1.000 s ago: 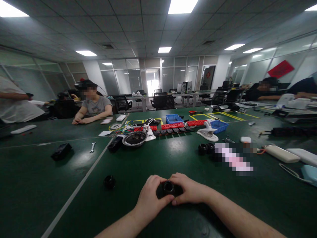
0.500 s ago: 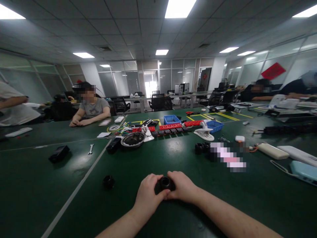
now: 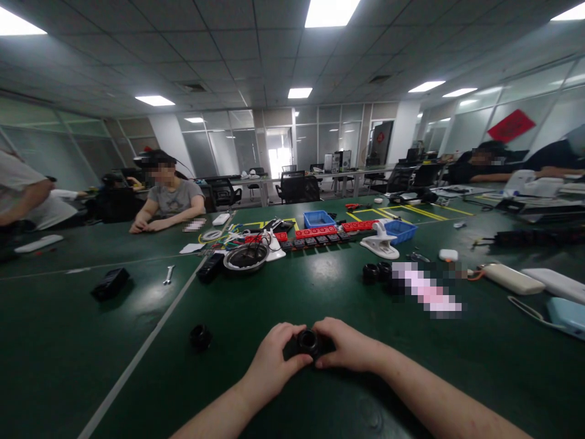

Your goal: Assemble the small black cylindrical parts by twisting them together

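Between my hands a black, round, hollow fitting (image 3: 308,342) stands on the green table with its opening facing up. My left hand (image 3: 278,353) curves around its left side, fingertips at the far edge and thumb at the near edge. From the right, my right hand (image 3: 345,344) grips it the same way, its thumb close to the left thumb. A similar black fitting (image 3: 200,337) lies by itself to the left of my hands. More black fittings (image 3: 370,273) stand farther off at the right, beside a blurred-out patch.
Across the table lie a round metal dish (image 3: 245,258), red strips (image 3: 315,231), blue trays (image 3: 319,218) and a white clamp stand (image 3: 380,241). A wrench (image 3: 169,275) and black box (image 3: 110,283) are left; power banks (image 3: 514,278) are right. A person (image 3: 176,198) sits opposite.
My thumbs have drawn slightly apart at the fitting's near side, and my right hand has shifted a little to the right. More of the fitting shows; it stays between both hands.
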`<state>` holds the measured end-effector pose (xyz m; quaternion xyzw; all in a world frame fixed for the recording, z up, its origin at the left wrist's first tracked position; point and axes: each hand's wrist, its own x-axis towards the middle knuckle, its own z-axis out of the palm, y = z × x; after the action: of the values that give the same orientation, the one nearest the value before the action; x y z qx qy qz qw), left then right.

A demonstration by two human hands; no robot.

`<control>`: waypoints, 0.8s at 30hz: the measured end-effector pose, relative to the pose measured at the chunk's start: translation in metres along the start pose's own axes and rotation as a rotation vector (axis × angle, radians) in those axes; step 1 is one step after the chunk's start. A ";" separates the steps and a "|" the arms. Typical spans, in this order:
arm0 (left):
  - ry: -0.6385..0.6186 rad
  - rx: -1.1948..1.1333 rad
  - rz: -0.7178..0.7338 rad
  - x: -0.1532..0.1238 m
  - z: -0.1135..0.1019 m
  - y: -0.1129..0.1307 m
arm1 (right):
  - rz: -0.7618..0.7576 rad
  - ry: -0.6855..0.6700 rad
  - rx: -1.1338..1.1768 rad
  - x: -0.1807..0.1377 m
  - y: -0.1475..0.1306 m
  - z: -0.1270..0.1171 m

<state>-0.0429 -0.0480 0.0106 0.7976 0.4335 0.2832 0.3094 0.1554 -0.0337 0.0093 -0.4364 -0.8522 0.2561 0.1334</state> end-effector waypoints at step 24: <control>-0.027 -0.025 0.016 0.000 -0.004 -0.001 | -0.049 0.052 -0.001 0.000 -0.002 0.001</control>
<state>-0.0463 -0.0468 0.0128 0.8009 0.4193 0.2801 0.3230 0.1538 -0.0348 0.0091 -0.4218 -0.8590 0.2411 0.1615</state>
